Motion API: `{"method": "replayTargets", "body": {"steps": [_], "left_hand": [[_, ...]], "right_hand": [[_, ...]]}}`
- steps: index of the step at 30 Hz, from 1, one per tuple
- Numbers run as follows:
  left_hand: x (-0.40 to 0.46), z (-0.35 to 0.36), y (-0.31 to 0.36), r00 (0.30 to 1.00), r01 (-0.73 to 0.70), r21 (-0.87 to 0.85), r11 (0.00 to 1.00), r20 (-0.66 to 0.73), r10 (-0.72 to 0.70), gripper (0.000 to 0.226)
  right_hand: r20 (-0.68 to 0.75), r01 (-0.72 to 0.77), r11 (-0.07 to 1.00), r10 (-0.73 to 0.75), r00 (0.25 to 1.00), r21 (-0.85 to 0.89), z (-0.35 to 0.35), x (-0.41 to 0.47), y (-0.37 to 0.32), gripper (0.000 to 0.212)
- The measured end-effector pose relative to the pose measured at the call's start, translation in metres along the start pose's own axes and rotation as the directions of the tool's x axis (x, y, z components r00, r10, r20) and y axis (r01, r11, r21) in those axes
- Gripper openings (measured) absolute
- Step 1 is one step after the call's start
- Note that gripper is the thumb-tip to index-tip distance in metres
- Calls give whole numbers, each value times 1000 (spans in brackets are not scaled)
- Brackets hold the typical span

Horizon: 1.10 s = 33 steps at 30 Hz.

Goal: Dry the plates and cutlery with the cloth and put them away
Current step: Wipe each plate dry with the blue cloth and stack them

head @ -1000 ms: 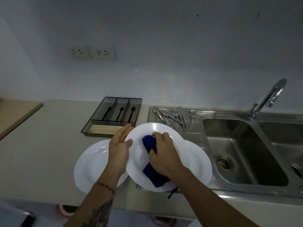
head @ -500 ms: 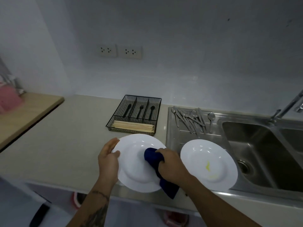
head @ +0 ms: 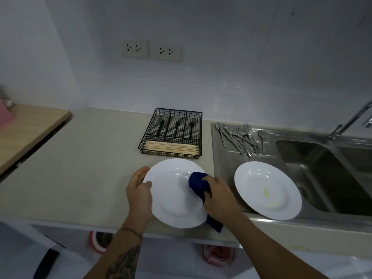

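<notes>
Beige countertop (head: 80, 168) at frame centre: left hand (head: 138, 193) grips the plate (head: 173, 198)'s rim, right hand (head: 218, 195) clutches the cloth (head: 198, 184); overhanging the edge, the plate could slip.

A round white plate (head: 173, 200) carries a dark blue cloth (head: 198, 184). A second white plate (head: 267, 190) shows yellow smears. The wire-mesh cutlery tray (head: 171, 133) is black, holding pale wooden chopsticks (head: 171, 147). The countertop (head: 80, 168) is beige, the steel sink (head: 322, 168) grey.

No readable text, labels, brand names, numbers or signs appear on anything in this kitchen view.
</notes>
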<state>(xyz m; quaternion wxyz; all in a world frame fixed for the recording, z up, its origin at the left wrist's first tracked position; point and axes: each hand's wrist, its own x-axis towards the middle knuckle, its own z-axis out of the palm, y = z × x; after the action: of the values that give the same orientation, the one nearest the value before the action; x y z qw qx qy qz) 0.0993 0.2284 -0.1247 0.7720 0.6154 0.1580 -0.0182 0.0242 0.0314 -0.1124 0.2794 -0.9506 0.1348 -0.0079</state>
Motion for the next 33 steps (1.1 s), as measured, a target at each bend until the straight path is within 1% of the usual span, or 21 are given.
{"method": "replayTargets", "body": {"steps": [2, 4, 6, 9, 11, 15, 18, 22, 26, 30, 33], "left_hand": [[1, -1, 0, 1000, 4, -3, 1000, -4, -4, 51], [3, -3, -2, 1000, 10, -6, 1000, -12, -10, 51], [5, -5, -4, 1000, 14, -20, 1000, -21, -15, 53], [8, -8, -7, 999, 32, -60, 998, -33, -34, 57], [10, -9, -7, 999, 11, -46, 999, -37, -13, 57], [17, -9, -8, 998, -35, 10, 999, -48, 35, 57], [19, -8, -11, 992, -89, 86, 992, -87, 97, 56], [17, -6, -16, 972, -166, 236, 958, -123, 199, 54], [16, -2, -22, 949, -226, 330, 917, -136, 283, 51], [18, 2, -25, 944, -239, 385, 892, -122, 306, 53], [23, 3, -30, 950, -223, 429, 875, -103, 293, 55]], "right_hand": [[28, -19, 1000, 20, 999, -23, 4, 0, -2, 53], [69, -61, 998, 61, 996, -13, 6, 0, -5, 63], [84, -94, 996, 94, 992, -5, 7, 2, -7, 68], [61, -101, 995, 101, 993, 7, 7, 4, -8, 67], [25, -101, 995, 101, 995, 3, 4, 6, -7, 65], [-15, -103, 994, 103, 995, -22, -2, 7, -4, 64], [-43, -93, 995, 91, 995, -30, -6, 5, 0, 64], [-71, -67, 997, 64, 995, -41, -13, 3, 7, 61], [-82, -73, 997, 70, 994, -30, -21, 2, 17, 62], [-105, -85, 996, 81, 991, -34, -34, 1, 32, 64], [-122, -88, 996, 83, 989, -30, -48, 0, 47, 63]]}}
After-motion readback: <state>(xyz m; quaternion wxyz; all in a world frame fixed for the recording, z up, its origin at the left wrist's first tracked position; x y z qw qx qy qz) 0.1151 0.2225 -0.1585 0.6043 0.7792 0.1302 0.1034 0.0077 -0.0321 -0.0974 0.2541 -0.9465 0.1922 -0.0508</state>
